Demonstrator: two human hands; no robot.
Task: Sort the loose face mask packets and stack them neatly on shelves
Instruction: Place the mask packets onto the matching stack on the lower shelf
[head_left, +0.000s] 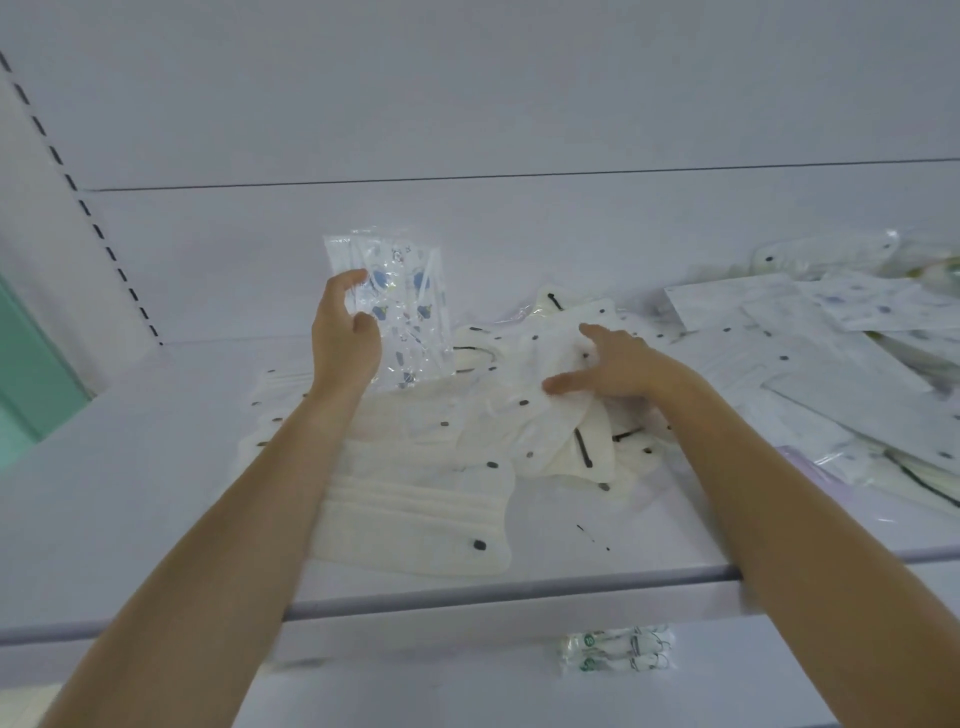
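Pale grey shelf (156, 493) with a rounded front edge, backed by a plain white panel (467, 104) crossed by one thin dark seam (519, 174). At far left, a slotted upright (79, 201) and a strip of mint-green wall (26, 364). Soft, even light throughout

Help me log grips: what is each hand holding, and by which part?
The left hand pinches a clear blue-printed packet by its left edge, upright. The right hand lies with spread fingers on a white packet, gripping nothing.
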